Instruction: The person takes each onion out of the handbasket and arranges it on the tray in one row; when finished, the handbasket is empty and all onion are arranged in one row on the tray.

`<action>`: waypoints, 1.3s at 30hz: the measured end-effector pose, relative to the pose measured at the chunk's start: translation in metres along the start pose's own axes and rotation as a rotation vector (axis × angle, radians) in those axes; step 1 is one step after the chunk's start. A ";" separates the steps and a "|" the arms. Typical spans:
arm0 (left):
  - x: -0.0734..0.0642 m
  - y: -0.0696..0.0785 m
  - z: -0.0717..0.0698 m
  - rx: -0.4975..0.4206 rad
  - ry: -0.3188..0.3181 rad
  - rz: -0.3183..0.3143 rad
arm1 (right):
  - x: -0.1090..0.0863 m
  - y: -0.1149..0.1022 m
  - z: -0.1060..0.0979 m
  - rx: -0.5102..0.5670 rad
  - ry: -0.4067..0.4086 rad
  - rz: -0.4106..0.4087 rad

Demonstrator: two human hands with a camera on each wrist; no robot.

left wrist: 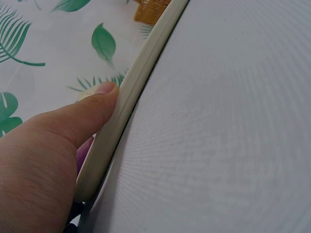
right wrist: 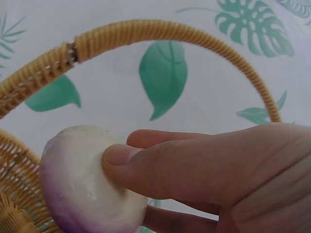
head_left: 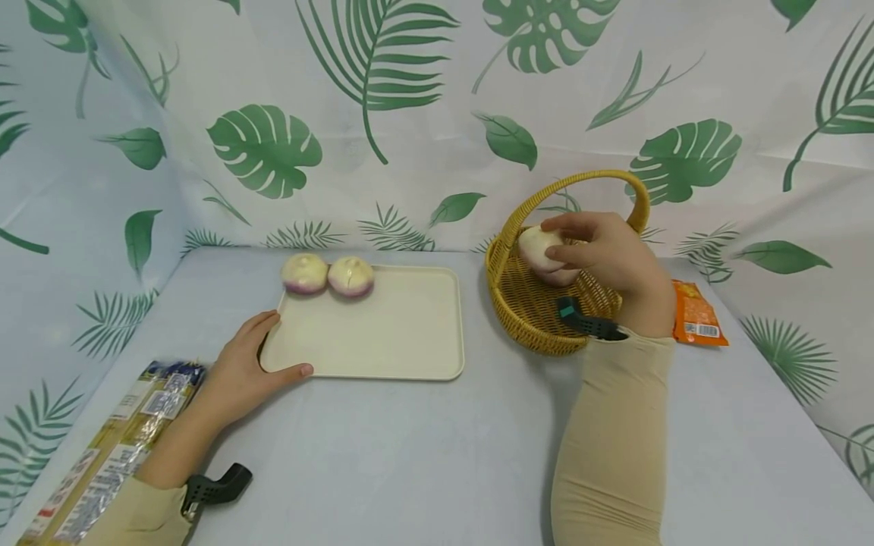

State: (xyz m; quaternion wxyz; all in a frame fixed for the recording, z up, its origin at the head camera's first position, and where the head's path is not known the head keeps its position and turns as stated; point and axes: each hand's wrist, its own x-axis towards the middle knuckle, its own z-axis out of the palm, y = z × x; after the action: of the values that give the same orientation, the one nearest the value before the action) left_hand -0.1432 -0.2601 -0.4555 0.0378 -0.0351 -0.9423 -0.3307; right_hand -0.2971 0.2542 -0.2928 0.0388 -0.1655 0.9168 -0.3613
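My right hand (head_left: pixel 601 246) pinches a white-and-purple turnip (right wrist: pixel 85 179) between thumb and fingers, inside the opening of a wicker basket (head_left: pixel 532 334). Another turnip (head_left: pixel 561 277) shows partly beneath it. The left hand (head_left: pixel 242 368) spans the front left corner of a cream tray (head_left: pixel 382 326), its thumb lying on the front rim and its fingers extended along the left side. Two turnips, a left one (head_left: pixel 305 274) and a right one (head_left: pixel 351 277), sit side by side at the tray's back left corner.
The basket's arched handle (right wrist: pixel 160 30) rises behind and over the right hand. An orange packet (head_left: pixel 698 315) lies right of the basket. Long clear-wrapped packages (head_left: pixel 116 447) lie at the left, under the left forearm. A leaf-printed cloth (head_left: pixel 410 182) stands behind the table.
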 end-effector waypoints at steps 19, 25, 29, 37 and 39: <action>0.001 -0.001 0.000 0.006 -0.005 -0.004 | -0.023 -0.024 -0.017 -0.035 0.020 -0.016; 0.001 -0.001 0.000 0.012 -0.006 -0.003 | -0.032 -0.031 -0.023 -0.083 0.038 -0.017; 0.000 -0.001 0.000 0.016 -0.004 -0.005 | -0.038 -0.036 -0.025 -0.120 0.043 -0.025; 0.000 -0.001 0.001 0.009 -0.005 -0.001 | -0.050 -0.048 -0.030 -0.133 0.043 -0.006; 0.000 -0.001 0.001 0.008 -0.006 -0.001 | -0.053 -0.051 -0.030 -0.119 0.044 -0.004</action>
State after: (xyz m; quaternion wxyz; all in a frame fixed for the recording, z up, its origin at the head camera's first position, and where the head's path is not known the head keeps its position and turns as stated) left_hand -0.1433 -0.2604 -0.4565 0.0352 -0.0356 -0.9438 -0.3268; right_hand -0.2385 0.2564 -0.2387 0.0081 -0.1612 0.9370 -0.3099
